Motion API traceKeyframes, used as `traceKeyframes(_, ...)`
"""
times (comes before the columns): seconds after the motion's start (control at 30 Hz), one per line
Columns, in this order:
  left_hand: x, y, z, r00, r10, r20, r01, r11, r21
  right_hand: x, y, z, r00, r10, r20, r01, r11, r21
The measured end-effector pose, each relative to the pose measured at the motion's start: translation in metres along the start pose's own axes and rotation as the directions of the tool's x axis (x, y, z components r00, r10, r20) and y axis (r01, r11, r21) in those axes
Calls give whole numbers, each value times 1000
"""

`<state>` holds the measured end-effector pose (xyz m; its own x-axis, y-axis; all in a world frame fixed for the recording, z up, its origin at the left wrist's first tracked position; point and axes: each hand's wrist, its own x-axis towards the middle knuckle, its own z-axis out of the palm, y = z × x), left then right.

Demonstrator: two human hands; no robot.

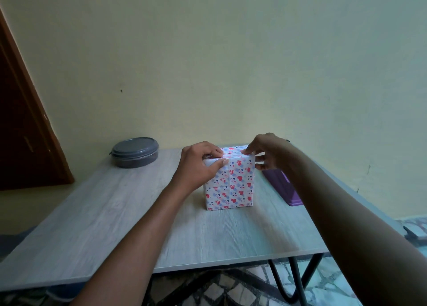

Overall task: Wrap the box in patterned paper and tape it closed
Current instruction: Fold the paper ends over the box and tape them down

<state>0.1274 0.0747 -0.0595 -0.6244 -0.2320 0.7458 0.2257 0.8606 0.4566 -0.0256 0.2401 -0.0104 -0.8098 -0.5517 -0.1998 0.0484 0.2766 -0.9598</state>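
Observation:
A box [233, 185] wrapped in white paper with red hearts and blue marks stands upright near the middle of the grey wood-grain table [115, 213]. My left hand [198, 167] presses on its top left edge, thumb on the front face and fingers on the top. Fingertips of my right hand [265, 153] pinch the paper at the top right corner. A thin strip, perhaps tape, seems to span between both hands across the top; it is too fine to tell for sure.
A round grey lidded container [135, 152] sits at the table's far left corner. A purple box-like object [283, 185] lies right of the wrapped box, partly hidden by my right forearm. A wall rises just behind the table. A brown door stands at the left.

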Motion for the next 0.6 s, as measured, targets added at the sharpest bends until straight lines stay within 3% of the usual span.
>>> traceKeyframes(0.1,3,0,-4,1000,9,5,-9,999,37,-2,20,-10,987,-153,-47,157,983,99)
traceKeyframes(0.17,6,1,-5,1000,-12,-13,12,998,67,-3,39,-17,936,-286,-203,311,944,105)
traceKeyframes(0.27,13,3,-5,996,-73,-43,77,992,103,-6,65,-33,773,-442,-455,402,896,-188)
traceKeyframes(0.4,17,6,-2,993,-122,2,121,986,118,-11,98,-55,613,-536,-580,331,841,-427)
traceKeyframes(0.47,17,6,-1,988,-151,-13,152,981,120,-10,108,-63,620,-471,-628,194,867,-459)
traceKeyframes(0.6,16,10,3,964,-260,-46,263,961,83,0,125,-81,792,-211,-573,-38,919,-392)
